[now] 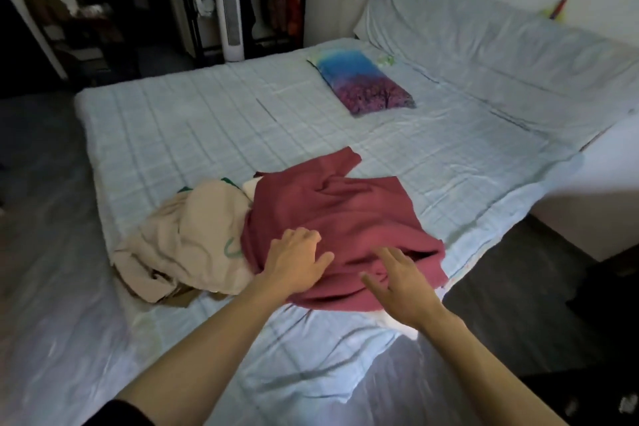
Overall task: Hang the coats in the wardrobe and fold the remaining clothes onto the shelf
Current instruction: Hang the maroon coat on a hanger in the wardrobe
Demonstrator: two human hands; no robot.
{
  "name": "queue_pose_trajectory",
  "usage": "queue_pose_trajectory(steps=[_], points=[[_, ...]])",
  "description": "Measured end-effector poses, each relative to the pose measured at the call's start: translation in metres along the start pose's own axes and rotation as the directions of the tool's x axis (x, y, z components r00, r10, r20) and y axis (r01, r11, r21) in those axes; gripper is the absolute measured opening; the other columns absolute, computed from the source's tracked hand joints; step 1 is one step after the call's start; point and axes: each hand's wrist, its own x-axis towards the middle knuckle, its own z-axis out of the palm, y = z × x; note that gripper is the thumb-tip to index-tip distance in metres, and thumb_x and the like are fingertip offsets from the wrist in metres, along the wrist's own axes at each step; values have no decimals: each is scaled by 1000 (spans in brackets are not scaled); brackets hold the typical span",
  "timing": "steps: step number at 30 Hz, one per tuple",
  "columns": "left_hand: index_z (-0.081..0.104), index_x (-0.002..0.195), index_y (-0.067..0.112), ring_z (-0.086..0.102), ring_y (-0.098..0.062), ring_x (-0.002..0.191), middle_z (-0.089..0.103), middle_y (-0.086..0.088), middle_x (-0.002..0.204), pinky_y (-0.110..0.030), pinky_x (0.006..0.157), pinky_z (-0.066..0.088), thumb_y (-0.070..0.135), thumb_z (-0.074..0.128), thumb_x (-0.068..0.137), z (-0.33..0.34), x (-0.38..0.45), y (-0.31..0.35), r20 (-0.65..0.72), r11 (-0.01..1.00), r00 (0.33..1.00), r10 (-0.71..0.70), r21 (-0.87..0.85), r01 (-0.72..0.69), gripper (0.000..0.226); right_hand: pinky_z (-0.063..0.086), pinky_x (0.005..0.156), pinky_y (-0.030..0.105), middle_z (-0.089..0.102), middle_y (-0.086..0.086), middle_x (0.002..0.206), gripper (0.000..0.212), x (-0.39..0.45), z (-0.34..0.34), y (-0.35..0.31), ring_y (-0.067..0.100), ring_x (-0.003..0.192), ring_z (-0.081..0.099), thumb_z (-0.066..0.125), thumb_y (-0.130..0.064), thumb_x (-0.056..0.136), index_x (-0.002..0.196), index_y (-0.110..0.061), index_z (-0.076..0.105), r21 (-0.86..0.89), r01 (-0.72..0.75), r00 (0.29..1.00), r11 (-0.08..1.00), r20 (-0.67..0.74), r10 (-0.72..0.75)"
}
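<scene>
Head view: a red garment (332, 218) is lying on the near part of the bed (193, 121), overlapping a beige garment (193, 239) on its left. The left hand (294, 263) is resting on it, fingers seemingly relaxed; the right hand (401, 287) is spreading loose fingers over its near edge.

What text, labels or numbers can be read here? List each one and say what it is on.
None can be read.
Beige garment: a green mark shows on it, creased and too blurred to read as letters.
Red garment: no print visible.
Pillow: a tree picture, no words.
White tower fan: no legible label.
</scene>
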Motion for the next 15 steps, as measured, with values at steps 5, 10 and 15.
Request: queue_pose_trajectory(steps=[5, 10, 15], points=[[53, 127, 22, 50, -28, 118, 56, -2, 131, -47, 97, 44, 60, 44, 93, 7, 12, -49, 34, 989, 988, -148, -11, 148, 51, 38, 108, 44, 46, 4, 146, 60, 52, 24, -14, 27, 134, 43, 59, -45, 94, 145, -17, 44, -5, 97, 991, 995, 90, -96], [51, 131, 23, 50, -25, 121, 54, 0, 134, -42, 95, 42, 59, 44, 95, 14, 17, -77, 32, 956, 958, -284, -63, 285, 51, 36, 111, 42, 41, 4, 150, 62, 108, 39, -27, 25, 137, 40, 56, -48, 94, 147, -19, 41, -2, 222, 960, 975, 176, -219], [50, 133, 22, 47, -25, 123, 53, -1, 135, -44, 99, 42, 58, 43, 96, 20, 32, -84, 37, 895, 899, -436, -87, 437, 52, 35, 113, 46, 39, 0, 152, 63, 174, 56, -31, 21, 140, 37, 51, -53, 95, 149, -24, 37, 39, 360, 891, 932, 282, -356]])
